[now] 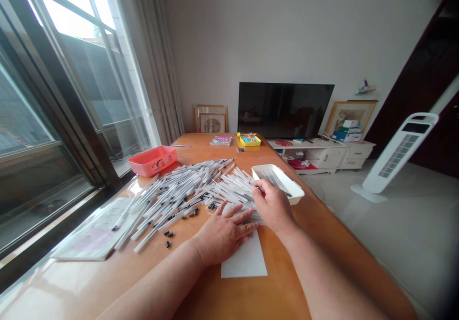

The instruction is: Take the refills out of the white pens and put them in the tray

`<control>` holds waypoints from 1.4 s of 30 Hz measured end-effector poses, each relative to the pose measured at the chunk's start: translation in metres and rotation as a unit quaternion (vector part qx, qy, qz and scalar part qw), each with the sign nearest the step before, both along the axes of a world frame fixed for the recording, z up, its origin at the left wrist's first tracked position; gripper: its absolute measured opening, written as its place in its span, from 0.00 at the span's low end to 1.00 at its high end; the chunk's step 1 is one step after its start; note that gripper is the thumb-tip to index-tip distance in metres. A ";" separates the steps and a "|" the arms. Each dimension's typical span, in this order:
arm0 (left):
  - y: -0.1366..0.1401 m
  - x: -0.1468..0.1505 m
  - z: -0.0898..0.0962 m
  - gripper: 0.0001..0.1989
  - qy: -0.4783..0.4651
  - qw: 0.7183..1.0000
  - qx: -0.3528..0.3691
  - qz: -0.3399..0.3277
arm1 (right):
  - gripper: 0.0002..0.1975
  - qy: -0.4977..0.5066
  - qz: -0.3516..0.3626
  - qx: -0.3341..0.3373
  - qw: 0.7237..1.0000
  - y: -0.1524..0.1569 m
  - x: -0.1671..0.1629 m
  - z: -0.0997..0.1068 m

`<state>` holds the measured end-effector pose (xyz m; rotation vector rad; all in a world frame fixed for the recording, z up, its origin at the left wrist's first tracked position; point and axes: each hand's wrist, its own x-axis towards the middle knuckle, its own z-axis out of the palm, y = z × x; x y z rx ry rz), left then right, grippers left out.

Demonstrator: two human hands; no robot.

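Observation:
My left hand point(226, 234) lies with its fingers spread over a sheet of white paper point(247, 260) and the ends of some clear plastic tubes. Beside it my right hand point(273, 206) is closed in a pinch, close to the white tray point(297, 193); a small dark tip shows at the fingers, too small to name. Thin, dark-tipped rods point(274, 176) lie inside that tray. A wide heap of clear pen-like tubes point(186, 181), many with black ends, spreads to the left and beyond my hands. Small black plugs point(167, 244) are scattered in front of the heap.
A red plastic basket point(152, 162) stands at the left table edge, near the window. On the left lies a booklet point(89, 238) under some tubes. Farther back are a yellow box point(250, 140), a colourful book point(221, 141) and a pen point(182, 146). A tower fan point(398, 155) stands right.

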<state>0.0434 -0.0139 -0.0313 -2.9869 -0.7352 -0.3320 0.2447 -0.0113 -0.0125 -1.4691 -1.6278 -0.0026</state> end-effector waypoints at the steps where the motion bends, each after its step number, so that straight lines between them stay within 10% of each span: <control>1: 0.003 -0.001 -0.001 0.23 0.001 1.000 0.003 0.008 | 0.09 -0.001 0.002 0.000 1.000 0.001 -0.001 -0.002; 12: 0.029 -0.013 -0.005 0.22 -0.008 0.994 0.008 0.109 | 0.10 -0.031 0.035 -0.001 0.999 0.014 -0.015 -0.027; 42: 0.043 -0.033 0.003 0.12 -0.265 0.958 0.011 0.113 | 0.10 -0.072 0.148 -0.051 0.985 -0.004 -0.037 -0.020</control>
